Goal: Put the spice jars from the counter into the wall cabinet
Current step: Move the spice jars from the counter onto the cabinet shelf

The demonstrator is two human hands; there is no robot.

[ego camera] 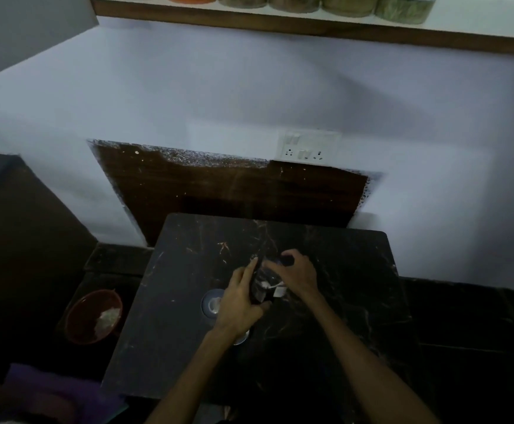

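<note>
A dark spice jar (264,286) with a white label stands on the black marbled counter (188,347), near its middle. My left hand (240,304) wraps the jar's left side. My right hand (292,272) grips it from the right and over its top. A second jar with a pale lid (212,303) sits just left of my left hand, partly hidden. Another round lid (242,338) peeks out under my left wrist. Several filled jars (292,2) stand in a row on the wall cabinet shelf (280,24) at the top.
A red bowl (94,316) with white powder sits low at the left of the counter. A wall socket plate (309,145) is above a dark wooden backsplash panel (219,188). A purple cloth (56,390) lies at the bottom left.
</note>
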